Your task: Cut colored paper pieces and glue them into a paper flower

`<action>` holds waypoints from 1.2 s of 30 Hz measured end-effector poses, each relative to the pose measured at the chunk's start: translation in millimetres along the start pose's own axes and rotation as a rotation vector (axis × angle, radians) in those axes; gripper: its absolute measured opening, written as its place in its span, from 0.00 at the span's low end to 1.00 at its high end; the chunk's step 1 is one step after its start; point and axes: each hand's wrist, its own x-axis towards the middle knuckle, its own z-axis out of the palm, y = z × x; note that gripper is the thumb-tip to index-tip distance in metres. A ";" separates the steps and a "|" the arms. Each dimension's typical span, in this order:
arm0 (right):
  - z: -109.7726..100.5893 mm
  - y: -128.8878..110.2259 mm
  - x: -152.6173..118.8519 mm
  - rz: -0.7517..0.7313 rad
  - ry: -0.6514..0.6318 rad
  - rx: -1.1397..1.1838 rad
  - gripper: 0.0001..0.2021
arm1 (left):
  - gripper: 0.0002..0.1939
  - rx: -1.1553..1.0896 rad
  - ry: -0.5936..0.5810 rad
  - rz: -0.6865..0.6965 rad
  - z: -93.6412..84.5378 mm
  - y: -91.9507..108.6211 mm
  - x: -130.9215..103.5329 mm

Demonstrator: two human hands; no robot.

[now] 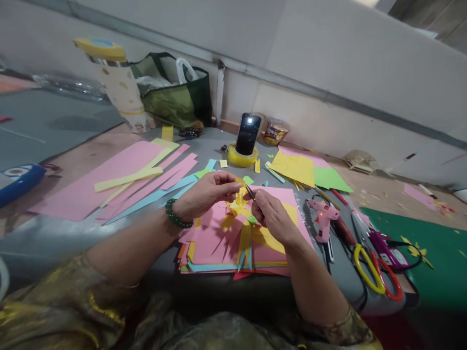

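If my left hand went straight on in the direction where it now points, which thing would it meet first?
Most likely the slim tool in the right hand, just past the small yellow paper piece at the fingertips of the left hand; one view leaves the depth uncertain.

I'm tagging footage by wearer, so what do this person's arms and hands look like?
The left hand and right hand are ungloved. A dark green beaded bracelet circles the left wrist; the right wrist has none. Loose sleeves, mottled in olive, brown and gold, end near the elbows.
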 end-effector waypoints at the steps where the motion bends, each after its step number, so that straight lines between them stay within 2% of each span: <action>1: 1.0 0.4 0.0 -0.005 0.006 0.003 0.27 | 0.14 -0.008 0.001 -0.003 0.2 0.0 0.1; 8: 2.6 0.4 0.0 -0.007 0.030 0.009 0.25 | 0.13 -0.012 -0.049 -0.069 5.3 -2.5 -3.0; 15: 0.4 0.8 -1.1 0.015 0.018 -0.020 0.24 | 0.13 -0.015 -0.038 -0.078 4.3 -1.7 -3.3; 25: -2.6 -1.7 -1.5 -0.011 -0.014 -0.092 0.24 | 0.12 0.003 0.010 -0.069 0.8 0.9 0.1; 30: -3.7 -1.2 -1.9 -0.008 -0.042 -0.107 0.25 | 0.09 0.085 -0.010 -0.068 -0.1 6.2 -0.8; 36: -4.7 -1.1 -2.2 -0.004 -0.060 -0.142 0.25 | 0.10 0.138 -0.016 -0.043 -0.6 7.6 -1.4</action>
